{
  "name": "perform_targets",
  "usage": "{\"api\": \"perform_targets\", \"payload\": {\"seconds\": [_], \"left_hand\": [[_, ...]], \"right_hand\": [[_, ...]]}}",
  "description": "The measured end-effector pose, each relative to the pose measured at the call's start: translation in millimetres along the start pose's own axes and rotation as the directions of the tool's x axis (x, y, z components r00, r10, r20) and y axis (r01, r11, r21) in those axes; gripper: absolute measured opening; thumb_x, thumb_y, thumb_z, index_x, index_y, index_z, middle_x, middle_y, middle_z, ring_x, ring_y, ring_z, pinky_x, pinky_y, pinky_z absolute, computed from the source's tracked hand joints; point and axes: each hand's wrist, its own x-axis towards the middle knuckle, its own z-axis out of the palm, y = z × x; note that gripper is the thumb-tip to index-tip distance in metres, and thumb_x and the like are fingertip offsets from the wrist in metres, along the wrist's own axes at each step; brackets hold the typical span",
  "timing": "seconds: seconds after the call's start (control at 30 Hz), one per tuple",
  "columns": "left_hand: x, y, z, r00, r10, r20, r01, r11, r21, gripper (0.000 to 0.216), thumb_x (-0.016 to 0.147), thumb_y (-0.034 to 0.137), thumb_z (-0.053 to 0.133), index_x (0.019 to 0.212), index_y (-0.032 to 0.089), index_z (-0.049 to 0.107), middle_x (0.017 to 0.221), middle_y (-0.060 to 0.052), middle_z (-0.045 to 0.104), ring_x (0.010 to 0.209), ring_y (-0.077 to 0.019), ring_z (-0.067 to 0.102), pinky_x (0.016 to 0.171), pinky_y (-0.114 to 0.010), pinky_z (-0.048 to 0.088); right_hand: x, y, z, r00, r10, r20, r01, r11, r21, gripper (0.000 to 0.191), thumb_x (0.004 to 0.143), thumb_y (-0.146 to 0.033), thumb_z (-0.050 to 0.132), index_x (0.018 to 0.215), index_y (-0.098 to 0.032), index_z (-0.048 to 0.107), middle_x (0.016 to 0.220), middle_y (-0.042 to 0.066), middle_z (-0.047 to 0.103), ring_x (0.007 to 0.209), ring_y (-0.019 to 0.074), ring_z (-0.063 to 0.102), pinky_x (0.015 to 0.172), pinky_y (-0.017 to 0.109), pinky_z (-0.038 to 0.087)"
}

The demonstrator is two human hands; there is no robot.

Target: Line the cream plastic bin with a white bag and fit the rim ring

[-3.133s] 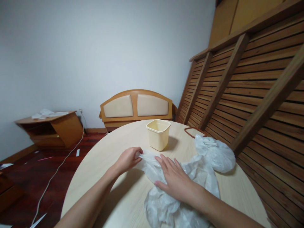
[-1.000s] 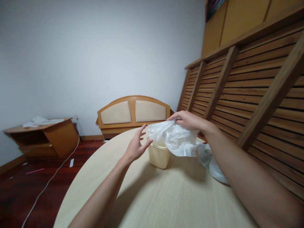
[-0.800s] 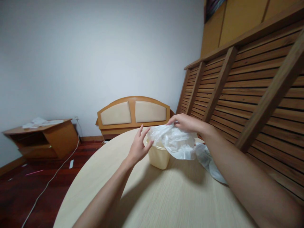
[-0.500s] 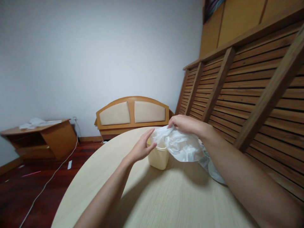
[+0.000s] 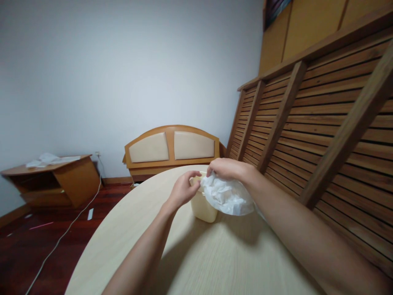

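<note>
A small cream plastic bin stands upright on the pale round table. My left hand is at the left side of its rim, with fingers curled over the top edge and thumb bent toward them. A crumpled white plastic bag hangs from my right hand, whose fingers pinch it just above the bin's right rim. Most of the bag bulges out to the right of the bin, over the tabletop. The bin's inside is mostly hidden by the bag and my hands.
Slatted wooden panels lean along the right side, close to my right arm. Behind the table stands a padded headboard. At the left, a low wooden desk carries white sheets, and a cable runs over the dark red floor.
My right hand has moved slightly left and down with the bag, closer to the bin's rim. The fingers of my left hand have gone from stretched out to curled at the rim.
</note>
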Motion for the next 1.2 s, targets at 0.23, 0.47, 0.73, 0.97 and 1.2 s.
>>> {"api": "perform_targets", "payload": {"seconds": [0.23,0.47,0.73,0.97,1.2], "left_hand": [[-4.8,-3.6,-2.6,0.991,-0.071,0.112,0.06,0.993,0.097,0.025,0.09,0.028,0.055,0.098,0.019,0.077,0.101,-0.007,0.079,0.087,-0.0231,0.071,0.077,-0.031,0.051],[-14.8,6.9,-16.6,0.975,0.093,0.202,-0.081,0.995,-0.066,0.025,0.093,0.037,0.056,0.102,0.019,0.071,0.111,-0.009,0.074,0.098,-0.022,0.068,0.075,-0.027,0.049],[-21.2,29.8,-18.4,0.971,-0.08,0.224,0.05,0.989,0.138,0.052,0.098,0.058,0.041,0.083,0.018,0.071,0.083,-0.007,0.074,0.077,-0.0222,0.066,0.068,-0.029,0.043],[-26.7,38.1,-11.0,0.974,-0.128,0.187,0.085,0.971,0.222,0.035,0.089,0.052,0.058,0.087,0.021,0.073,0.086,-0.008,0.076,0.076,-0.0232,0.067,0.069,-0.029,0.045],[-26.6,35.2,-15.0,0.961,-0.152,0.233,0.118,0.981,0.152,0.027,0.089,0.04,0.056,0.086,0.019,0.072,0.084,-0.006,0.075,0.07,-0.0205,0.065,0.064,-0.028,0.043]], "right_hand": [[7.9,8.5,12.9,0.996,-0.087,-0.004,0.087,0.993,0.079,0.044,0.084,-0.013,0.058,0.126,-0.019,0.072,0.12,0.011,0.075,0.105,0.0265,0.071,0.084,0.028,0.051],[14.3,22.6,33.4,0.983,-0.144,-0.11,0.167,0.957,0.237,0.037,0.083,-0.02,0.06,0.117,-0.018,0.074,0.112,0.008,0.077,0.098,0.023,0.071,0.08,0.024,0.05],[10.2,28.3,43.0,0.978,-0.181,-0.107,0.21,0.867,0.452,0.039,0.082,-0.026,0.068,0.119,-0.015,0.071,0.12,0.01,0.074,0.106,0.0241,0.069,0.093,0.03,0.05],[6.4,49.2,48.2,0.984,-0.058,-0.167,0.153,0.755,0.638,0.048,0.093,-0.053,0.056,0.122,-0.016,0.07,0.124,0.011,0.072,0.11,0.0231,0.067,0.092,0.031,0.052],[-9.2,53.3,57.8,0.995,0.016,-0.102,0.049,0.794,0.606,0.059,0.099,-0.06,0.035,0.107,-0.017,0.074,0.11,0.01,0.076,0.107,0.0282,0.067,0.088,0.036,0.054]]}}
